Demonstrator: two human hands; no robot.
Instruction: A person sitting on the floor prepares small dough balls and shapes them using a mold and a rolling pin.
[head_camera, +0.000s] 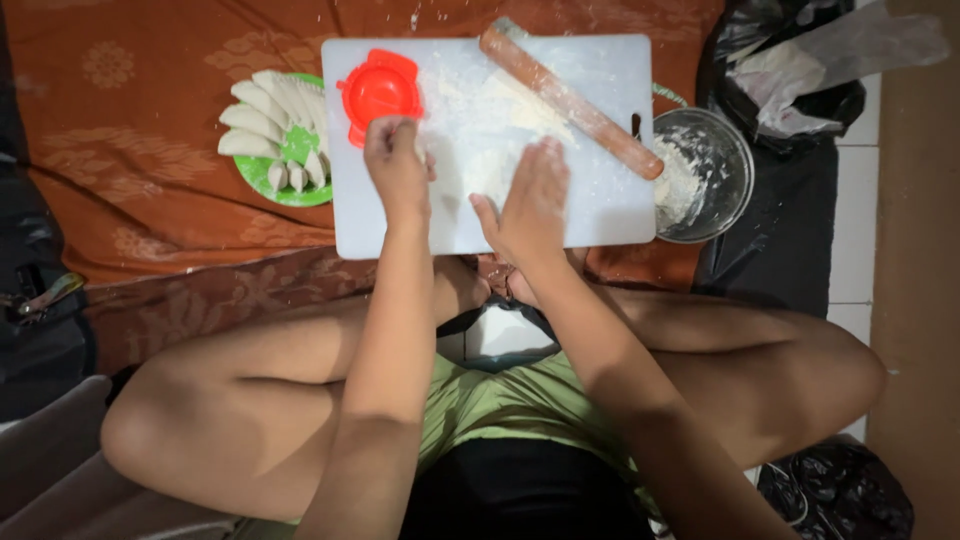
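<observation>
left hand (397, 165): I see fingers curled, pinching a small pale dough bit at 5 o'clock of red round plastic dumpling press (380, 92).
right hand (531, 205): fingers flat, together, pressing the floured white rectangular cutting board (600, 205) to spread flour.
wooden rolling pin (570, 98): parked at 1 o'clock, clear of hands.

Left hand (395, 165) curled beside red dumpling press (380, 92), right hand (530, 205) flat on floured cutting board (600, 210); rolling pin (570, 100) lies diagonal, folded dumplings (262, 120) on green plate (262, 180).
</observation>
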